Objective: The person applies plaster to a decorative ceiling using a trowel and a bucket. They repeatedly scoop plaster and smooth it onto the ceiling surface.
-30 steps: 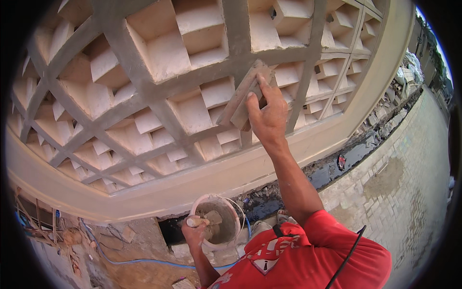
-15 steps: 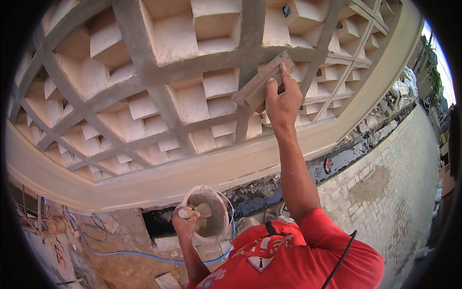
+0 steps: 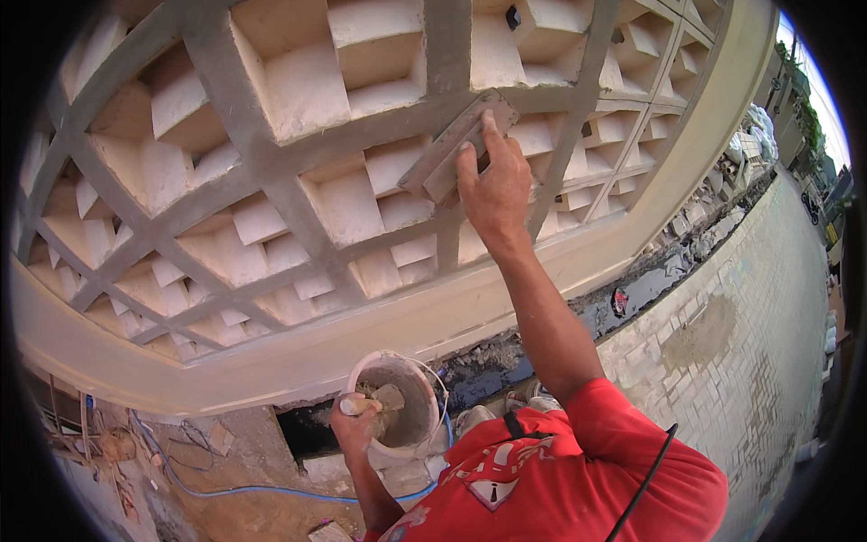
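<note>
My right hand (image 3: 492, 181) grips a flat rectangular float (image 3: 424, 172) with grey smears, held tilted against a grey mortared band (image 3: 325, 135) of a pale block lattice wall (image 3: 284, 68). Below, my left hand (image 3: 355, 425) holds a pale wooden handle (image 3: 359, 406) of a trowel (image 3: 388, 397), whose blade hangs over a round bucket (image 3: 429, 400) with grey residue inside. The bucket has a wire handle and stands near the wall's foot. The float hides part of the joint behind it.
A smooth plinth (image 3: 208, 370) runs under the lattice, beside a dark drainage channel (image 3: 483, 379) with debris. Paving (image 3: 722, 343) curves away at right, toward rubble and sacks (image 3: 754, 131). A blue hose (image 3: 262, 490) crosses dirt at lower left, near scrap sticks (image 3: 68, 425).
The float in my right hand has risen slightly along the wall since the first frame, and shifted back left since the middle one. My left hand stays at the bucket.
</note>
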The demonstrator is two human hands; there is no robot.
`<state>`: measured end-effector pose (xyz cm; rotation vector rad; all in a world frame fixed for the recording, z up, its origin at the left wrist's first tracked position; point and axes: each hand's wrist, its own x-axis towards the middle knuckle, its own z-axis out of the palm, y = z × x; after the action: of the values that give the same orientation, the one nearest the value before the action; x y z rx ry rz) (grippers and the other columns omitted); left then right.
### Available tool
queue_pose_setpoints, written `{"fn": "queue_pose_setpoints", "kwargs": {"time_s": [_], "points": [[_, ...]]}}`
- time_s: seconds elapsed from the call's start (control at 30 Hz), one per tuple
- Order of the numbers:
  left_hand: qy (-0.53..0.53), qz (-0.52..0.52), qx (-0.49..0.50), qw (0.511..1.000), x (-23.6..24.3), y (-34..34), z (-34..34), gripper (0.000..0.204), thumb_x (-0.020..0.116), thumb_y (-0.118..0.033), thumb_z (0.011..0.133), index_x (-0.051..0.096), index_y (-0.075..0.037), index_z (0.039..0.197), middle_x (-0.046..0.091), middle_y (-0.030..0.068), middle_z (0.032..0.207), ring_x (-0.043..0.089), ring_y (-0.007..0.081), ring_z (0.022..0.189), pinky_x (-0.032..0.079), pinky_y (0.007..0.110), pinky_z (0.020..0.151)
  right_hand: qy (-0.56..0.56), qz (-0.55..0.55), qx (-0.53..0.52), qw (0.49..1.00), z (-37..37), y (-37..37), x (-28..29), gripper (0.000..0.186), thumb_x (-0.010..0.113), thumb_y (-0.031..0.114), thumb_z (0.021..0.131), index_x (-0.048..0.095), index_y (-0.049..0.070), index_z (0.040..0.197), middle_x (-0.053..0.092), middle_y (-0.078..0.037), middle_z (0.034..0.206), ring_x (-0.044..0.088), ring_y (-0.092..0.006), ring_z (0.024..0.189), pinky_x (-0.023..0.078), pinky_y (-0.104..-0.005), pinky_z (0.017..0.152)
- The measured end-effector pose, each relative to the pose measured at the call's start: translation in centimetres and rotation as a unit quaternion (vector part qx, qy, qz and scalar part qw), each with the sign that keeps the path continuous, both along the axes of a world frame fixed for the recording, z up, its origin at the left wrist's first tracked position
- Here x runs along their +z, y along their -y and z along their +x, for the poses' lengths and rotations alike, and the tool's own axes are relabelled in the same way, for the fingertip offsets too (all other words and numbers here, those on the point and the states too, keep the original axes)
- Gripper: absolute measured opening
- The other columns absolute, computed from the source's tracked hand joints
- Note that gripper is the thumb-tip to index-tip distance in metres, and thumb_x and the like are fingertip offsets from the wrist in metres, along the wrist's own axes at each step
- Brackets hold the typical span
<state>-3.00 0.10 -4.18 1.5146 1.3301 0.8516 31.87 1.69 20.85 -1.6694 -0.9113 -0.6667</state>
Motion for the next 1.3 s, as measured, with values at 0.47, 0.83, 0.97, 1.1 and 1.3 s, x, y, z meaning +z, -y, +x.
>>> {"fn": "queue_pose_setpoints", "kwargs": {"time_s": [0.47, 0.83, 0.97, 1.1, 1.3], "points": [[0.006, 0.004, -0.007, 1.000, 0.7, -0.5, -0.3, 0.030, 0.074, 0.001, 0.064, 0.063, 0.001, 0.092, 0.065, 0.0088, 0.083, 0.062, 0.0162, 0.074, 0.050, 0.029, 0.072, -0.095, 0.080, 0.005, 0.992, 4.8, 1.6, 1.5, 0.046, 0.059, 0.018, 0.084, 0.058, -0.003, 0.125, 0.060, -0.022, 0.088, 0.060, -0.0369, 0.081, 0.047, -0.0455, 0.081], [0.043, 0.036, 0.010, 0.998, 2.5, 0.1, -0.7, 0.030, 0.072, 0.004, 0.064, 0.061, 0.003, 0.093, 0.063, 0.0101, 0.084, 0.061, 0.0178, 0.073, 0.050, 0.030, 0.072, -0.265, 0.136, 0.425, 0.855, 5.5, 11.9, 1.3, 0.045, 0.051, 0.013, 0.096, 0.046, -0.005, 0.137, 0.059, -0.009, 0.122, 0.055, -0.0124, 0.107, 0.045, -0.0274, 0.094], [0.050, 0.031, 0.015, 0.998, 1.5, 0.0, -0.7, 0.030, 0.072, 0.002, 0.065, 0.061, 0.003, 0.093, 0.064, 0.0103, 0.084, 0.062, 0.0177, 0.073, 0.050, 0.030, 0.072, -0.354, 0.266, 0.592, 0.674, 10.5, 13.5, 1.3, 0.043, 0.049, 0.017, 0.098, 0.043, -0.002, 0.135, 0.061, -0.013, 0.114, 0.065, -0.0177, 0.094, 0.059, -0.0322, 0.077], [-0.005, 0.042, 0.011, 0.999, 2.3, 0.2, 0.0, 0.030, 0.072, 0.001, 0.066, 0.061, 0.003, 0.094, 0.064, 0.0098, 0.083, 0.062, 0.0177, 0.073, 0.051, 0.030, 0.072, -0.344, 0.278, 0.648, 0.620, 12.1, 11.4, 1.9, 0.038, 0.045, 0.019, 0.099, 0.046, 0.001, 0.132, 0.061, -0.012, 0.112, 0.066, -0.0199, 0.093, 0.058, -0.0324, 0.076], [0.057, 0.021, 0.044, 0.997, 2.6, 1.2, 0.2, 0.028, 0.071, 0.004, 0.067, 0.062, 0.003, 0.093, 0.064, 0.0089, 0.083, 0.062, 0.0164, 0.073, 0.051, 0.028, 0.071, -0.376, 0.278, 0.640, 0.610, 12.4, 9.3, 3.2, 0.035, 0.046, 0.016, 0.098, 0.051, 0.001, 0.128, 0.062, -0.010, 0.110, 0.064, -0.0191, 0.095, 0.055, -0.0319, 0.079]]}}
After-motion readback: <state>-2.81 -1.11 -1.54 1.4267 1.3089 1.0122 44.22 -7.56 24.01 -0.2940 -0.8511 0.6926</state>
